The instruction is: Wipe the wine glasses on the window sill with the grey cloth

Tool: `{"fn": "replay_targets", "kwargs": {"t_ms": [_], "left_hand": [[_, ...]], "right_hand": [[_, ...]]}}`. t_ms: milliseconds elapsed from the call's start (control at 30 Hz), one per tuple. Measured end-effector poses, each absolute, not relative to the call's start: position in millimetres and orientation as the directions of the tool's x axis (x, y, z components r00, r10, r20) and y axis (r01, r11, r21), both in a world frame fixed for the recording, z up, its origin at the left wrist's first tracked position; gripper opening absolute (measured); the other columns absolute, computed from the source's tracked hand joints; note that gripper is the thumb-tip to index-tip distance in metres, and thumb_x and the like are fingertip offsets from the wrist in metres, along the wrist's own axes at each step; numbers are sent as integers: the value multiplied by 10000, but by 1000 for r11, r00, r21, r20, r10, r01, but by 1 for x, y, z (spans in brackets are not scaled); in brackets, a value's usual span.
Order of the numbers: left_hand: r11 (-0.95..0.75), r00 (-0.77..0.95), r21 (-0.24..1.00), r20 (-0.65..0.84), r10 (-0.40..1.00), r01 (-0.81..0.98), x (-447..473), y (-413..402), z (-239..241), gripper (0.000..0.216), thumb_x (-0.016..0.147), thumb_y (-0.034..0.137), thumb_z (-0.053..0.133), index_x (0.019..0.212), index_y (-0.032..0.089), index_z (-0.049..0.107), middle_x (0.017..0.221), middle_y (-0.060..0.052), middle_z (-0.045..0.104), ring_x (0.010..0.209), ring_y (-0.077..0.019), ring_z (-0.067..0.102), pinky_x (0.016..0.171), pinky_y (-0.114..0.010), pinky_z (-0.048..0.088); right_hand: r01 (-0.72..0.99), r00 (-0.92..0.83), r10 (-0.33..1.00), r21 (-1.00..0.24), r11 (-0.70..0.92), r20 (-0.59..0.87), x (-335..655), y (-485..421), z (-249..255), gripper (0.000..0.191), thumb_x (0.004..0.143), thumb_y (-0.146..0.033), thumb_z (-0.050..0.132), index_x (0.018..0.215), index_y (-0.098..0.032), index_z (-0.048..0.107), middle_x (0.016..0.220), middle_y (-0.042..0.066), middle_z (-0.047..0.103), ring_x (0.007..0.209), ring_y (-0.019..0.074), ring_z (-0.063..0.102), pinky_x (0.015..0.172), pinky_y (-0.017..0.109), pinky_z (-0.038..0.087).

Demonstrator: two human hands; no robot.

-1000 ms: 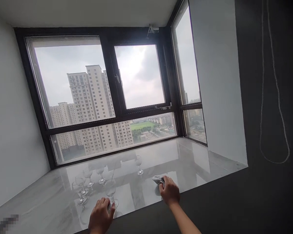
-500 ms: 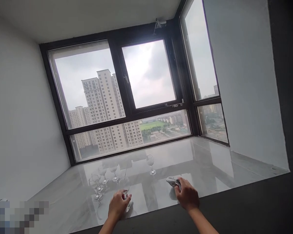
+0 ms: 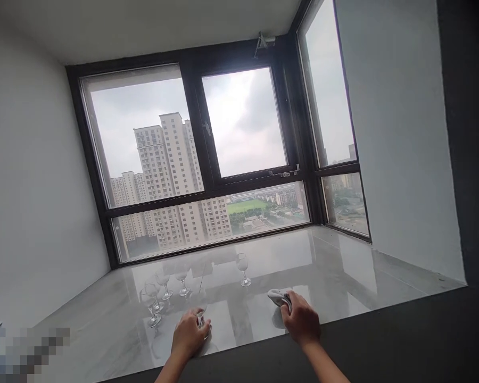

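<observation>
My left hand (image 3: 188,334) is closed around a wine glass (image 3: 201,320) close to the sill's front edge. Fingers cover part of that glass, and its clear bowl is hard to make out against the reflections. To the right, my right hand (image 3: 302,319) grips a folded pale cloth (image 3: 278,298), which sticks out past the thumb and fingers just above the sill. Several other wine glasses stand upright beyond my left hand, among them a front one (image 3: 153,306) and one farther back (image 3: 182,279). A separate wine glass (image 3: 242,266) stands alone between the two hands, farther in.
The glossy pale window sill (image 3: 259,303) reflects the window. Dark window frames (image 3: 207,194) rise behind it, with tall buildings outside. White walls (image 3: 403,159) close off both sides. A blurred-out patch (image 3: 24,351) covers the lower left corner.
The view has shifted a little, so the sill and glasses appear slightly farther left. Both hands keep their grips, with hardly any movement over the sill.
</observation>
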State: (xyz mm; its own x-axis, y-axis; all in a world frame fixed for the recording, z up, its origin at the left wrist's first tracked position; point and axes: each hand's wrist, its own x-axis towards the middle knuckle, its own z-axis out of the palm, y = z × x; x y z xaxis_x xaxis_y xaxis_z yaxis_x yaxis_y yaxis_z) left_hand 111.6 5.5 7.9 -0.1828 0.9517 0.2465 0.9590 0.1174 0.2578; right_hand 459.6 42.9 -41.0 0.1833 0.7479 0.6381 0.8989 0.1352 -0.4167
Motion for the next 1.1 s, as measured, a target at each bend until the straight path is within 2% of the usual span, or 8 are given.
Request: {"fn": "replay_targets", "kwargs": {"t_ms": [133, 233, 333, 533, 667, 800, 1100], "left_hand": [[97, -148, 206, 247, 958, 974, 113, 12, 10, 379, 834, 428, 506, 1134, 229, 623, 1068, -83, 686, 1049, -231, 611, 827, -293, 406], [87, -138, 251, 193, 971, 964, 119, 28, 14, 285, 848, 426, 495, 998, 237, 647, 981, -61, 713, 937, -214, 649, 756, -275, 406], [50, -106, 284, 186, 977, 958, 128, 48, 15, 249, 854, 388, 487, 947, 231, 657, 983, -66, 723, 915, -211, 662, 729, -270, 403], [55, -151, 309, 294, 944, 949, 146, 65, 2, 332, 884, 344, 427, 1081, 213, 660, 1019, -109, 711, 957, -231, 659, 777, -299, 417], [20, -120, 301, 319, 940, 953, 149, 55, -1, 328, 884, 371, 442, 1060, 218, 672, 993, -107, 711, 919, -231, 662, 764, -301, 416], [4, -113, 320, 321, 940, 947, 149, 49, 2, 316, 878, 368, 464, 1068, 221, 669, 971, -89, 720, 892, -223, 666, 740, -289, 413], [33, -122, 317, 266, 956, 948, 150, 50, 2, 343, 903, 437, 458, 1099, 246, 665, 1043, -70, 715, 956, -196, 653, 787, -262, 415]], "right_hand": [[896, 195, 754, -426, 123, 627, 460, 42, -39, 249, 866, -225, 424, 1052, -206, 588, 967, 64, 663, 862, 207, 618, 726, 293, 380], [896, 197, 755, -427, 119, 625, 460, 41, -39, 245, 865, -221, 422, 1045, -214, 588, 978, 60, 666, 872, 205, 617, 727, 290, 378], [899, 203, 748, -423, 113, 632, 460, 42, -40, 245, 866, -221, 424, 1047, -223, 589, 970, 53, 665, 873, 201, 617, 730, 282, 377], [902, 204, 760, -420, 99, 618, 461, 40, -39, 244, 871, -223, 418, 1050, -221, 583, 961, 50, 669, 877, 202, 617, 731, 283, 373], [903, 210, 785, -424, 73, 583, 461, 35, -34, 238, 872, -233, 422, 1049, -215, 581, 936, 50, 672, 876, 203, 611, 708, 277, 358], [903, 227, 793, -426, 45, 565, 460, 35, -33, 250, 877, -248, 422, 1064, -210, 584, 940, 51, 672, 862, 199, 613, 684, 273, 352], [913, 228, 808, -409, 18, 544, 461, 35, -33, 290, 895, -285, 391, 1088, -196, 588, 965, 66, 682, 888, 214, 627, 682, 282, 371]]}}
